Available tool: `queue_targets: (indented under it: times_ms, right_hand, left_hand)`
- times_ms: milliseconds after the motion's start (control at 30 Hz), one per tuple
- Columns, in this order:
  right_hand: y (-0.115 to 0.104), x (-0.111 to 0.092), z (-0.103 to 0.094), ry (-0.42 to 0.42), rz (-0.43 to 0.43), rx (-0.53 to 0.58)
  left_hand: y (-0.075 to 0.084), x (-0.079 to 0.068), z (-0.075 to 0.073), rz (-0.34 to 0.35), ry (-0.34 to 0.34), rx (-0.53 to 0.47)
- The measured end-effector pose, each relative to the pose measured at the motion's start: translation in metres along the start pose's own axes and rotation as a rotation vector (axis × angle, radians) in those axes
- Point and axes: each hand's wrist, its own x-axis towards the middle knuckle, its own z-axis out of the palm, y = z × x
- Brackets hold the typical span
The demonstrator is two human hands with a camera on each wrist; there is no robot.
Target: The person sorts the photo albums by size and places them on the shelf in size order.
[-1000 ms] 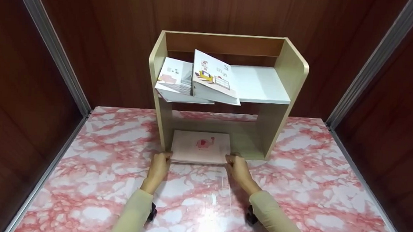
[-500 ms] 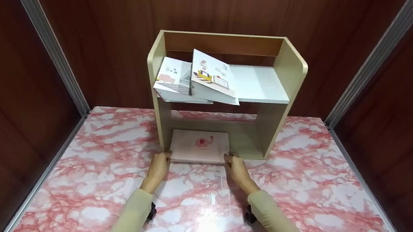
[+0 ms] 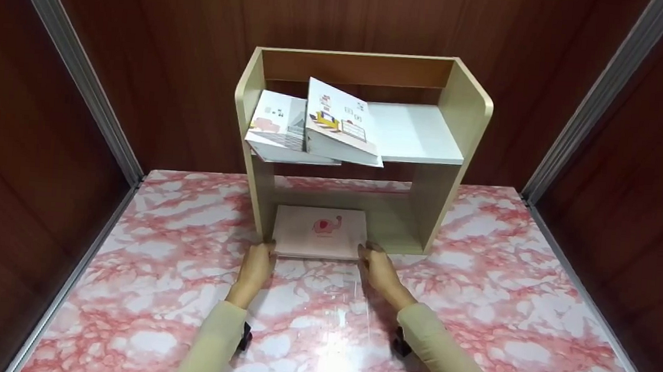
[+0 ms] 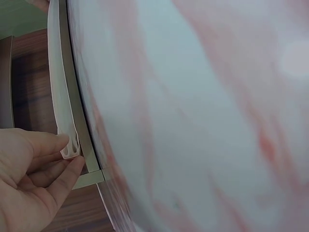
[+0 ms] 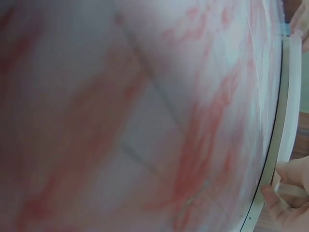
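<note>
A pale pink book with a red elephant on its cover lies flat on the lower shelf, its front edge out at the shelf's front. My left hand pinches its near left corner; in the left wrist view the thumb and fingers of that hand close on the thin end of the book. At the near right corner my right hand holds the other end. The right wrist view shows this hand with thumb and finger at the book's edge.
A two-tier wooden bookshelf stands on the pink-and-white marbled table. Two thick white books, the left one partly under the right one, lie on its upper board. Dark wood panels enclose the back and sides.
The head view shifts slightly. The book and both hands hold nearly the same place at the lower shelf, perhaps a touch farther back.
</note>
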Motion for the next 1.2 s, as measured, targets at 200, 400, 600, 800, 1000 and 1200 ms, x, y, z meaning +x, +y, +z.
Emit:
queue_targets:
  times_ms: [200,400,600,800,1000,1200]
  right_hand:
    - [0.000,0.000,-0.001,-0.006,-0.024,-0.003]
    - [0.000,0.000,-0.003,-0.065,0.017,0.020]
    - [-0.002,0.000,-0.005,-0.095,0.048,-0.003]
    - [-0.003,0.000,-0.006,-0.101,0.033,-0.021]
    - [-0.003,-0.001,-0.008,-0.077,0.005,-0.061]
    - [-0.004,-0.003,-0.013,-0.117,0.034,-0.084]
  left_hand:
    - [0.001,-0.001,0.000,-0.008,-0.012,0.011]
    - [0.004,-0.001,0.000,-0.028,-0.038,0.036]
    - [0.006,-0.002,0.001,-0.018,-0.034,0.048]
    - [0.008,-0.001,0.000,-0.017,-0.048,0.044]
    - [0.013,0.000,-0.002,-0.019,-0.066,0.045]
    - [0.012,0.001,-0.002,-0.016,-0.084,0.079]
